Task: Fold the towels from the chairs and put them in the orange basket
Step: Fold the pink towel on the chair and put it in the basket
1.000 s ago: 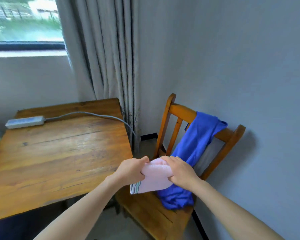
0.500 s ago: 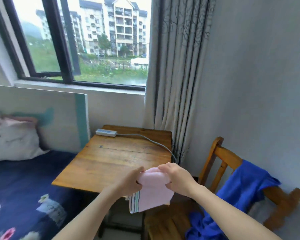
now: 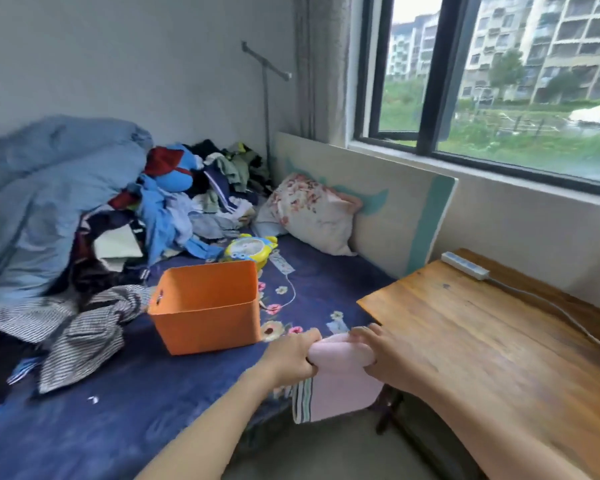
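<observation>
A folded pink towel [image 3: 340,386] with a striped edge hangs between my two hands above the bed's near edge. My left hand [image 3: 291,358] grips its left top corner and my right hand [image 3: 385,355] grips its right top corner. The orange basket [image 3: 207,308] stands upright on the dark blue bed, up and to the left of my hands, about a hand's width away. I cannot see into it. No chair is in view.
A wooden table [image 3: 492,344] with a white power strip [image 3: 465,270] fills the right side. The bed [image 3: 125,410] carries a pile of clothes [image 3: 187,199], a blue duvet [image 3: 39,188], a striped garment [image 3: 80,327], a floral pillow [image 3: 309,213] and a yellow toy [image 3: 252,249].
My view has swung left from the chair with the blue towel, past the table, to the bed and the orange basket. Both hands kept hold of the pink towel throughout.
</observation>
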### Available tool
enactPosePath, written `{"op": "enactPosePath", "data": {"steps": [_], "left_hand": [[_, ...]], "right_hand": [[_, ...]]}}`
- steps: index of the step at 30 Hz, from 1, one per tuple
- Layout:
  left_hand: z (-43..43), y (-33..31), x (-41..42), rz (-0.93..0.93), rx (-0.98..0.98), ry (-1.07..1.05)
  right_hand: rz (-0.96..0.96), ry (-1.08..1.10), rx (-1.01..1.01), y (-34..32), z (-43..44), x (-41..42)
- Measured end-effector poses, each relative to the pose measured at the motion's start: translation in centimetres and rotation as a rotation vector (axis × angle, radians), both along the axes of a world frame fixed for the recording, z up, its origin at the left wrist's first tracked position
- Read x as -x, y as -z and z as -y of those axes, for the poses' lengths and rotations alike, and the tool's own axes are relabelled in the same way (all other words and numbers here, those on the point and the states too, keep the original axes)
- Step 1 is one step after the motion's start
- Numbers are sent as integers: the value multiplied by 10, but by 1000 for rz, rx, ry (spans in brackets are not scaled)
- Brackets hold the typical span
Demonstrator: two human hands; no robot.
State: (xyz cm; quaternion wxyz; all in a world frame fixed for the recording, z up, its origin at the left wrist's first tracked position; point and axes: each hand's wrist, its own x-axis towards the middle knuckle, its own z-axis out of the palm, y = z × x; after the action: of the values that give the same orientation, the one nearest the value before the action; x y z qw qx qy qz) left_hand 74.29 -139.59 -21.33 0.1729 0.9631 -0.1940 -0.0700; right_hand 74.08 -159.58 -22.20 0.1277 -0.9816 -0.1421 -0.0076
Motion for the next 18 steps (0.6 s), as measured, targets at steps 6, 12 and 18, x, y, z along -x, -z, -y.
{"op": "enactPosePath", "data": {"steps": [6,12,18], "left_hand": [[-169,10,18,34,9,-313],[-315,12,35,-57,209,-513],[-384,19,50,-85,741,-624]], "right_hand": [[-45,-296,8,-6,-175,-32],[-47,-459,41,-4,-319,-40],[-128,-489,-53,-6,-380,-46]]}}
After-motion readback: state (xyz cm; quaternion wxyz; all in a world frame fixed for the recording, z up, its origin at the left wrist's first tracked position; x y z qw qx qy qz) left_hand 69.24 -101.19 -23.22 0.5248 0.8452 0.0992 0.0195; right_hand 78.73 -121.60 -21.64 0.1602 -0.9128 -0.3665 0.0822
